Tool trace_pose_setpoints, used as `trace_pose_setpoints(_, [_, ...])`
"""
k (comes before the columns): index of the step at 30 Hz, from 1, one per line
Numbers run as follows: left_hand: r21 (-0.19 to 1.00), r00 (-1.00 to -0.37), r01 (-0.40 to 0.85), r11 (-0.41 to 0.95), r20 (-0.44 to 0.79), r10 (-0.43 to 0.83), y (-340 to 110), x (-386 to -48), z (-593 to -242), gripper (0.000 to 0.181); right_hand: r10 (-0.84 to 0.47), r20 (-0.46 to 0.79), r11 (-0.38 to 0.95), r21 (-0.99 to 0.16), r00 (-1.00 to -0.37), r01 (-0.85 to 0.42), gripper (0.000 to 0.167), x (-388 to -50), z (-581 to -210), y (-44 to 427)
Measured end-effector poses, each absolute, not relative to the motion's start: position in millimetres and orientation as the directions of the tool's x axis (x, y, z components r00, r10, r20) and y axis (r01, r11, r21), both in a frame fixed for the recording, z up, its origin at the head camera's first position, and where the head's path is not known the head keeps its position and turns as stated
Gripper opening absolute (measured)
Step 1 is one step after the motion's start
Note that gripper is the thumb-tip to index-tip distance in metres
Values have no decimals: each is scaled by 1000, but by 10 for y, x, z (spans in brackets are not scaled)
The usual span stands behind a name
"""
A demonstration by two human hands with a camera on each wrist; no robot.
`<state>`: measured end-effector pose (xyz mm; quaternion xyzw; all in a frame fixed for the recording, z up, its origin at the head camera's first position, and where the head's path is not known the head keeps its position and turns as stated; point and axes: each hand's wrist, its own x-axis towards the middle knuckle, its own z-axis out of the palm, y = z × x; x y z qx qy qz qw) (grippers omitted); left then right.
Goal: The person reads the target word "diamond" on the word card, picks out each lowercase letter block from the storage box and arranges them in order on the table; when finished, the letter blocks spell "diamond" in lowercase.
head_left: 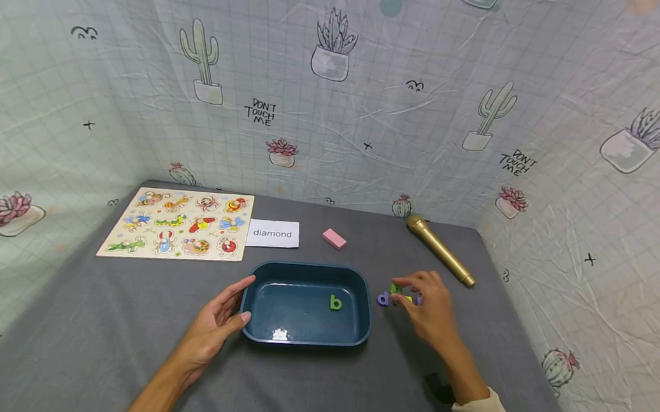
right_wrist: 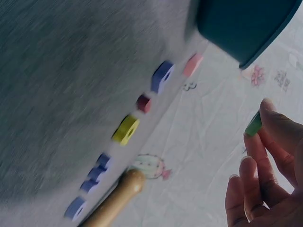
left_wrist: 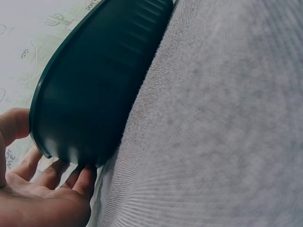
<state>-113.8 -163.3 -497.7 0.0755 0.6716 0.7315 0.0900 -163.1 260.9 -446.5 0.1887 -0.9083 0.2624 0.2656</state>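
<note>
A dark blue tray (head_left: 303,339) holds a green letter b (head_left: 336,303). At its left end my left hand (head_left: 220,316) grips the rim; in the left wrist view, fingers (left_wrist: 52,175) rest against the outer wall. To the right of the tray, my right hand (head_left: 429,305) pinches a green letter (right_wrist: 254,125) between thumb and fingertips, raised off the table. Which letter it is, I cannot tell. Below it lie a purple letter d (head_left: 383,299), a yellow letter (right_wrist: 126,129), a small red piece (right_wrist: 144,103) and other purple letters (right_wrist: 96,172), partly hidden by the hand in the head view.
Behind the tray lie a pink block (head_left: 335,239) and a card (head_left: 273,234) reading "diamond". An insect puzzle board (head_left: 176,224) occupies the back left. At the back right is a gold microphone (head_left: 442,251). A patterned cloth (head_left: 335,136) hangs around the grey table (head_left: 97,330).
</note>
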Motion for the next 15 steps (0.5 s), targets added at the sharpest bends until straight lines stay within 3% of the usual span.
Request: trace_pose_setpoints(15, [996,-972,-29,-90,-7,237,-1639,-1137,-4984,66,-173,589,845,-322,-789,-426,33,-1622,-4535,3069])
